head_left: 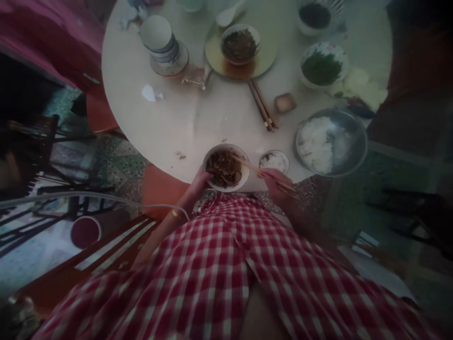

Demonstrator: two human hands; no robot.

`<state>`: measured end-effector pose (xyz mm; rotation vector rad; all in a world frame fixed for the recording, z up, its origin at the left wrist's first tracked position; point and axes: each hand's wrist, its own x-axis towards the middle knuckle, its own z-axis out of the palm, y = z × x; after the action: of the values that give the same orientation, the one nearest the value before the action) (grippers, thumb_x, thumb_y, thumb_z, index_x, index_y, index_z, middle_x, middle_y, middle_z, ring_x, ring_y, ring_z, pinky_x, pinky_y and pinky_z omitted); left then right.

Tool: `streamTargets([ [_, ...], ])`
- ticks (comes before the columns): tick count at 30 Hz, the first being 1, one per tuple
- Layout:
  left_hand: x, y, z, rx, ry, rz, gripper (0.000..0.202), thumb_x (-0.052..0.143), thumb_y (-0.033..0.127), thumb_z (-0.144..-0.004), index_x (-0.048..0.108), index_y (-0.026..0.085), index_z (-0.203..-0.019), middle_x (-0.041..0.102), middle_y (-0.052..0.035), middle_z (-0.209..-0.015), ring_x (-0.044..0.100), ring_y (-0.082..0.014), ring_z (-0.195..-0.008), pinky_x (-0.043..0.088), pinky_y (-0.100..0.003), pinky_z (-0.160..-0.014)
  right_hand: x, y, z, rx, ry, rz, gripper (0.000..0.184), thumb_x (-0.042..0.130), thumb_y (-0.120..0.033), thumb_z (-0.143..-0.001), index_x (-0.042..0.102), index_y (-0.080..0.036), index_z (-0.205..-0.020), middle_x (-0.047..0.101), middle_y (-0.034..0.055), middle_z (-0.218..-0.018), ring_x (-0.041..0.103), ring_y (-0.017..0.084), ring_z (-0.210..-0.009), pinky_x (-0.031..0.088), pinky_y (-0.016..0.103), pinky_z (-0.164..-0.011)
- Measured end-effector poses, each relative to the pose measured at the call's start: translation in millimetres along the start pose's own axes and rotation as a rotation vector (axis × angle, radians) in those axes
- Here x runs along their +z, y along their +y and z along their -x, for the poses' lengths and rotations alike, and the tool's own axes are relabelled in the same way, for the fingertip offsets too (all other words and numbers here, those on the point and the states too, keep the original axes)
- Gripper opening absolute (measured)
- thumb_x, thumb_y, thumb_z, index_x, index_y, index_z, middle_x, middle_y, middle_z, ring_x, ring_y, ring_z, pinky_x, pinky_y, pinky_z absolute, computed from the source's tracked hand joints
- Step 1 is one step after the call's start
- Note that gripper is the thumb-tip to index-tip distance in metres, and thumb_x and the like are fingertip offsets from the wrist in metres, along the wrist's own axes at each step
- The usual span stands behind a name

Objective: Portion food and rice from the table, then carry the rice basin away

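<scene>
My left hand point(201, 183) grips the left rim of a white bowl point(244, 179) at the near edge of the table. Dark brown shredded food point(222, 167) fills the bowl. In my right hand point(276, 183) is a pair of chopsticks point(252, 166), slanting left with their tips in the food. A small bowl of white food point(274, 161), perhaps rice, stands just beyond my right hand. Further right is a metal basin point(361, 146) with white food point(316, 144) in it.
The round table point(219, 108) also bears more chopsticks point(262, 106), a brown block point(285, 102), stacked bowls point(157, 35), a bowl of greens point(323, 68) and a plate point(212, 52) under another filled bowl point(240, 45). A stool point(159, 189) and a bench point(63, 278) stand at left.
</scene>
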<state>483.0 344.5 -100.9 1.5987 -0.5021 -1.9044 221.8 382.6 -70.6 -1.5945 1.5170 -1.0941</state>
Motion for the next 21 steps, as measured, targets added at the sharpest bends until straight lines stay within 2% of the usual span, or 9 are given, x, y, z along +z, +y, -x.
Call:
streamTargets([
  [3, 12.1, 6.2, 3.2, -0.039, -0.015, -0.071, 0.069, 0.062, 0.026, -0.059, 0.052, 0.018, -0.127, 0.07, -0.0076, -0.106, 0.068, -0.0275, -0.087, 0.059, -0.036, -0.06, 2.7, 0.9, 15.8, 0.016, -0.021, -0.042, 0.028, 0.049, -0.04, -0.095, 0.071, -0.025, -0.098, 0.074, 0.0032, -0.088, 0.069, 0.018, -0.083, 0.058, 0.033, -0.077],
  [8, 29.3, 8.3, -0.9, -0.077, 0.025, -0.151, 0.063, 0.061, 0.033, -0.064, 0.052, 0.019, -0.125, 0.068, -0.008, -0.103, 0.067, -0.0265, -0.085, 0.058, -0.037, -0.061, -10.6, -1.0, 49.2, -0.015, -0.011, -0.086, 0.023, 0.05, -0.031, -0.095, 0.071, -0.026, -0.101, 0.074, 0.0016, -0.092, 0.07, 0.017, -0.083, 0.06, 0.031, -0.077],
  [10, 34.8, 8.8, -3.2, -0.056, 0.017, -0.227, 0.064, 0.061, 0.034, -0.064, 0.05, 0.021, -0.126, 0.066, -0.0072, -0.104, 0.066, -0.0251, -0.083, 0.057, -0.036, -0.059, -14.9, 3.2, 62.1, 0.033, 0.023, -0.094, 0.023, 0.05, -0.031, -0.094, 0.071, -0.025, -0.099, 0.075, 0.0027, -0.093, 0.07, 0.018, -0.084, 0.059, 0.032, -0.079],
  [13, 42.7, 11.2, -5.3, -0.027, 0.001, -0.345, 0.065, 0.061, 0.034, -0.065, 0.048, 0.022, -0.127, 0.064, -0.007, -0.106, 0.065, -0.0249, -0.083, 0.057, -0.035, -0.057, -17.4, 13.3, 76.1, 0.196, 0.169, -0.109, 0.026, 0.049, -0.035, -0.094, 0.072, -0.023, -0.099, 0.074, 0.0053, -0.089, 0.07, 0.02, -0.085, 0.059, 0.036, -0.081],
  [16, 50.8, 14.3, -5.9, 0.002, -0.028, -0.415, 0.065, 0.061, 0.035, -0.066, 0.047, 0.022, -0.128, 0.062, -0.0078, -0.112, 0.064, -0.0261, -0.089, 0.057, -0.034, -0.056, -16.3, 21.8, 80.0, 0.305, 0.27, -0.132, 0.028, 0.049, -0.038, -0.094, 0.071, -0.022, -0.099, 0.074, 0.0048, -0.086, 0.07, 0.02, -0.082, 0.059, 0.037, -0.079],
  [19, 56.6, 15.9, -5.7, 0.02, -0.049, -0.449, 0.065, 0.06, 0.036, -0.067, 0.046, 0.023, -0.129, 0.061, -0.0087, -0.114, 0.064, -0.0272, -0.092, 0.057, -0.033, -0.055, -13.5, 24.3, 75.6, 0.33, 0.243, -0.154, 0.029, 0.048, -0.041, -0.094, 0.071, -0.023, -0.096, 0.074, 0.0031, -0.086, 0.07, 0.018, -0.078, 0.059, 0.033, -0.074],
  [21, 57.8, 16.4, -5.2, 0.019, -0.045, -0.461, 0.064, 0.059, 0.037, -0.068, 0.046, 0.023, -0.129, 0.061, -0.009, -0.114, 0.064, -0.0277, -0.092, 0.057, -0.034, -0.055, -11.7, 24.2, 71.2, 0.289, 0.197, -0.133, 0.029, 0.048, -0.041, -0.095, 0.072, -0.025, -0.095, 0.074, 0.0026, -0.086, 0.07, 0.018, -0.08, 0.06, 0.031, -0.075],
])
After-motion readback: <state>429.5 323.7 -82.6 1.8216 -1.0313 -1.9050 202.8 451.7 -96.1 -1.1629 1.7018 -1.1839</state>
